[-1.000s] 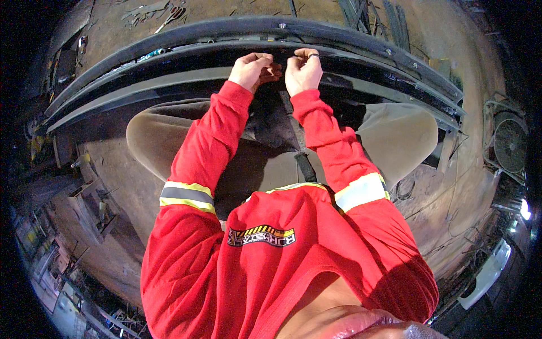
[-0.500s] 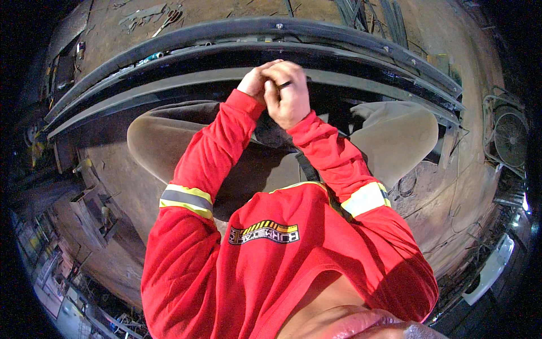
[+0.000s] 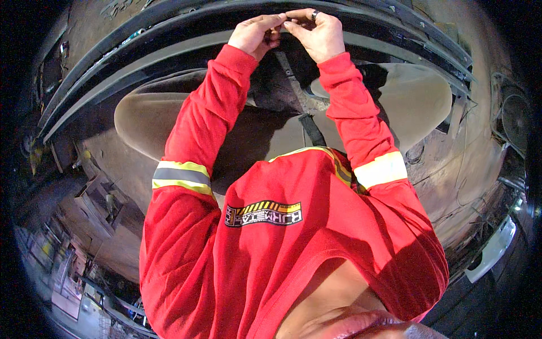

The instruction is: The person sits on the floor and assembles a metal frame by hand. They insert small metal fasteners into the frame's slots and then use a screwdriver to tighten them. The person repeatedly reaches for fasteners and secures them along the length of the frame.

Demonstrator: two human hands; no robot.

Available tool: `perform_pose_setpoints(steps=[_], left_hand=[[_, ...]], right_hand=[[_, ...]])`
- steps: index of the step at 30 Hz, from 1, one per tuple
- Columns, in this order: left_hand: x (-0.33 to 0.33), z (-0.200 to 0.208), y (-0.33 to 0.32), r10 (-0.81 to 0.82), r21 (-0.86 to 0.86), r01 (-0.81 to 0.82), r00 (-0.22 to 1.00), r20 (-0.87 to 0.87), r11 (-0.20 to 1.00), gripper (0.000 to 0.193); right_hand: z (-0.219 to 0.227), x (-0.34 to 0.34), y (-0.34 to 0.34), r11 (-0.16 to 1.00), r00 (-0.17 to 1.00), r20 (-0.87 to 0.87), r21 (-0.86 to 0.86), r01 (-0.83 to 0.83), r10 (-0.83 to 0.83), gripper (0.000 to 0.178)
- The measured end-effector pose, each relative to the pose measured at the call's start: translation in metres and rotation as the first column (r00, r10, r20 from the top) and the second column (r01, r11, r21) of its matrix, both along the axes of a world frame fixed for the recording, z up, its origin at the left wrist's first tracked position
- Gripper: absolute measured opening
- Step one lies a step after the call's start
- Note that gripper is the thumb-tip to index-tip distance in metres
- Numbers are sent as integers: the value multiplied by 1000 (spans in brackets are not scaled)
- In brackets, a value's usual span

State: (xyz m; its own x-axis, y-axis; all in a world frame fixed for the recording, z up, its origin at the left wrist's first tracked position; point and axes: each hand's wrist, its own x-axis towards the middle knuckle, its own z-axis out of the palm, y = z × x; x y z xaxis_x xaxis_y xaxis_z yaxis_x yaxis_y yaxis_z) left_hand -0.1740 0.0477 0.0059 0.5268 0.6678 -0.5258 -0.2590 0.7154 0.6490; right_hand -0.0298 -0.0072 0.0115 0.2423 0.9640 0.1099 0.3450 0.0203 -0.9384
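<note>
My left hand point(image 3: 253, 37) and my right hand point(image 3: 323, 36) are raised in front of me, fingertips meeting at the top of the view. Each is closed in a pinch of thumb and finger. Whatever sits between the fingertips is too small and dark to name. A dark ring point(image 3: 315, 15) circles a finger of my right hand. Beyond and beneath both hands run long dark metal beams point(image 3: 186, 45), bent by the lens. My folded legs point(image 3: 149, 118) spread to both sides below my forearms.
On the left floor stands a box-like metal piece point(image 3: 99, 198). A round fan point(image 3: 512, 116) is at the far right, and a pale curved panel point(image 3: 492, 254) lies lower right. Something teal point(image 3: 134, 35) rests along the beams at the left.
My hands were clasped together closer to me. They have moved farther out and drawn apart, now meeting only at the fingertips. The view has also shifted, with the beams higher in it.
</note>
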Motion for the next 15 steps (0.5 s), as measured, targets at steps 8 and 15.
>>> perform_pose_setpoints(steps=[8,15], left_hand=[[0,-4,-4,-91,33,93,994,-63,995,16],[-6,15,2,103,519,212,852,-513,828,17]], right_hand=[[1,-18,-12,970,970,5,-37,242,-242,15],[-32,-36,9,876,850,-216,-94,472,-481,14]])
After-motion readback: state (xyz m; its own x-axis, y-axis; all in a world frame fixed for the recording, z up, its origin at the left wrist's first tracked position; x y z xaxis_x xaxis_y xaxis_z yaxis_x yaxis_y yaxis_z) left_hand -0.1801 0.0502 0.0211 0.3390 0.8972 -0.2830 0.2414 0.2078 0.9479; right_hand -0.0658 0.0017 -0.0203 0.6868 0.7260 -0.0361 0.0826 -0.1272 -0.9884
